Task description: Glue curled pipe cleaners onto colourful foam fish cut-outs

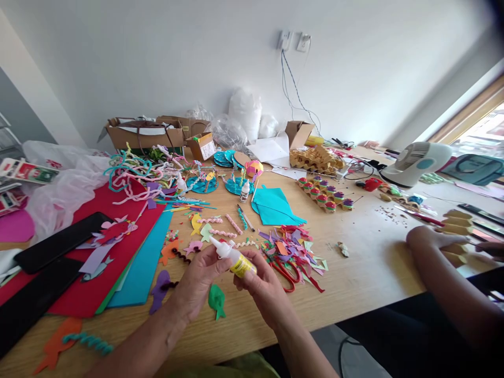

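Observation:
A small white glue bottle (243,266) with a yellow label is tilted between my hands, its pointed nozzle aimed up and to the left. My right hand (263,286) is closed around the body of the bottle. Fingers of my left hand (202,278) pinch it near the neck, below the nozzle. Around my hands lie paper fish: a green one (216,300), a purple one (159,292) and an orange one (168,253). Twisted pink strips (223,233) lie just beyond. Red-handled scissors (289,275) rest right of my right hand, partly under paper scraps.
Colored paper scraps (295,247) and turquoise felt (276,206) lie right of center. Painted egg-carton cups (325,194) stand farther back. Red sheets (65,286) and black phones (63,241) occupy the left. Another person's arm (444,283) reaches in at right, near a cut carton (457,223).

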Motion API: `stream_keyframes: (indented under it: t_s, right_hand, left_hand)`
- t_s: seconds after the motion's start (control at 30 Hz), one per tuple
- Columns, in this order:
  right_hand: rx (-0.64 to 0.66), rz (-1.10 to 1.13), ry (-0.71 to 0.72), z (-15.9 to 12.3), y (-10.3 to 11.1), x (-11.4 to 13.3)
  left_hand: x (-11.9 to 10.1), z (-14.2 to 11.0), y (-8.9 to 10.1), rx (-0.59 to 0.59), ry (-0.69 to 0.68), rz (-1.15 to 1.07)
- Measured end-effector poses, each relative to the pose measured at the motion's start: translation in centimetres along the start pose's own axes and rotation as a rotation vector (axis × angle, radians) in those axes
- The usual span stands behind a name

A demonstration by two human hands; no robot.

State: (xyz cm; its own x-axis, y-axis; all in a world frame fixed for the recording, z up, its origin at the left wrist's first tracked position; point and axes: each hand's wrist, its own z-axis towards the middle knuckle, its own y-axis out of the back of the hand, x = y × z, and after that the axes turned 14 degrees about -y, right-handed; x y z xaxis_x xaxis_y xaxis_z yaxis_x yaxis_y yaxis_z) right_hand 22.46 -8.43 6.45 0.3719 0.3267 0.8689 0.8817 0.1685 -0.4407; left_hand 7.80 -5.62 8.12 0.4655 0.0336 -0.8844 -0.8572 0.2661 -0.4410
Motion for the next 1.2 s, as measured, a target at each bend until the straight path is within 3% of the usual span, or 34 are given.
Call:
stream_keyframes:
  t_s: [0.2, 0.33, 0.47, 0.57, 0.7, 0.83, 1.0, 1.2]
  right_hand:
    - [-0.186, -0.11, 0.275, 0.1, -0.6, -1.7]
    - [-0.292, -0.058, 0.382, 0.7, -0.8, -1.2]
    - [-0.445, -0.026, 0.408, 0.6, 0.0, 0.4]
    - [-0.415, 0.0, 0.303, 0.0, 1.2, 1.1]
    - [-0.319, 0.012, 0.175, -0.3, 2.1, 0.4]
    - [-0.299, 0.073, 0.135, -0.1, 2.4, -0.3]
    - [-0.274, 0.131, 0.132, 0.0, 2.8, -0.4]
    - [-0.245, 0.143, 0.143, -0.1, 3.2, -0.2]
  left_hand:
    - [-0.1, 0.0, -0.6, -0.081, 0.079, -0.212]
    - [0.0, -0.5, -0.4, -0.011, 0.096, -0.14]
    - [0.0, -2.5, 2.5, 0.089, 0.127, 0.184]
    - [0.3, -4.3, 5.3, 0.217, 0.009, 0.695]
    - [1.2, -5.7, 7.3, 0.347, -0.257, 1.042]
    - [1.6, -5.3, 6.5, 0.452, -0.308, 1.272]
    - [1.1, -3.2, 3.7, 0.594, -0.042, 1.52]
    - [0.8, -2.0, 2.0, 0.635, 0.037, 1.614]
